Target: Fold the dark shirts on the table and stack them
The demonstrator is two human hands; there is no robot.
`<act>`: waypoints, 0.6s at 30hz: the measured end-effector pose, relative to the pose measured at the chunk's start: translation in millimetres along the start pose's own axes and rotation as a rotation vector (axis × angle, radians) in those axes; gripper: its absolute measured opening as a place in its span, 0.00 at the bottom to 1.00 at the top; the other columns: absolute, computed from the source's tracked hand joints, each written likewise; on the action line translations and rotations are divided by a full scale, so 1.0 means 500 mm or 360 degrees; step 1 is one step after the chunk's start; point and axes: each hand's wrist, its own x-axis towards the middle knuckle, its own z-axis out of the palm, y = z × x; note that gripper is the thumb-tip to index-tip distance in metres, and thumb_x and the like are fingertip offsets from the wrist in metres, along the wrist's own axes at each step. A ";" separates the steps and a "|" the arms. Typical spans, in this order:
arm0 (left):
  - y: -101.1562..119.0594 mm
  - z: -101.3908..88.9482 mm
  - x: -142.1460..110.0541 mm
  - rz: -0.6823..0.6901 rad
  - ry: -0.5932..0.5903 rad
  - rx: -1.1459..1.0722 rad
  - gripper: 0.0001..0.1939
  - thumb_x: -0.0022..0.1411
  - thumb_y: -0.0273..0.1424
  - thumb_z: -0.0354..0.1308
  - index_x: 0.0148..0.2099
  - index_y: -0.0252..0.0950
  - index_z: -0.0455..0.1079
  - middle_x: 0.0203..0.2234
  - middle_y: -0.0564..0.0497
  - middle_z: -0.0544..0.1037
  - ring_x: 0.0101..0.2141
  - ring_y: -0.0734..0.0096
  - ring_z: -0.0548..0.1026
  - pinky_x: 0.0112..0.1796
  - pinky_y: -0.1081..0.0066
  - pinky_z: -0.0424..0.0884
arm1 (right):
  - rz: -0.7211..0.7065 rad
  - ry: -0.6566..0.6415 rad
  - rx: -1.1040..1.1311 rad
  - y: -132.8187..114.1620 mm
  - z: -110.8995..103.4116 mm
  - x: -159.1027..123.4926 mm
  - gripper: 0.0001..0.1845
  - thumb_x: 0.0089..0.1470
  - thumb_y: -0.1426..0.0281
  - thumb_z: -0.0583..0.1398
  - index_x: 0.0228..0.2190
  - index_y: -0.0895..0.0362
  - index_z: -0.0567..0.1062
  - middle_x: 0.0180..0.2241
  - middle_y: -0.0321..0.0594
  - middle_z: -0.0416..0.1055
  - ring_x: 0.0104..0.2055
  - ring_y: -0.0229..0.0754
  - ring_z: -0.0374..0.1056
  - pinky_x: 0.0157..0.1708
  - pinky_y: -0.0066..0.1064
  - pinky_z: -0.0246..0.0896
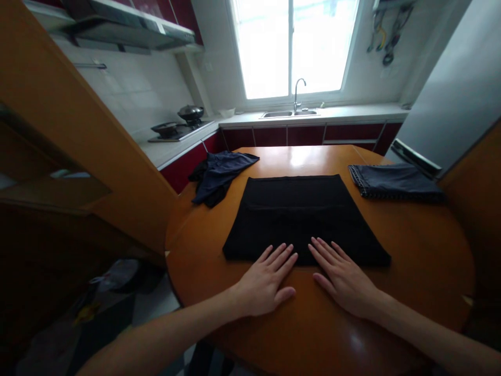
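Note:
A black piece of cloth (297,219), wider toward me, lies flat on the round wooden table (297,324). Over its near edge rest the fingers of my left hand (268,282), spread and flat, with the thumb pointing right. My right hand (344,279) lies a little to the right in the same way, fingertips on the cloth and palm over the wood. Neither hand grips anything. A faint crease runs across the cloth's middle. What kind of garment it is, I cannot tell.
A crumpled dark blue and black cloth (221,175) lies at the table's far left. Folded dark jeans (395,181) are at the far right. Behind stand a counter with a sink (289,113), a stove with pans (190,112), and a fridge (442,94) on the right.

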 end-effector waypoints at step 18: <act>-0.156 -0.001 -0.047 -0.0497 0.0362 0.0263 0.31 0.75 0.44 0.42 0.73 0.37 0.48 0.70 0.42 0.52 0.69 0.55 0.48 0.65 0.50 0.52 | 0.0286 0.0112 -0.0138 0.109 -0.030 -0.034 0.33 0.68 0.56 0.47 0.67 0.60 0.58 0.69 0.48 0.52 0.71 0.49 0.47 0.68 0.50 0.46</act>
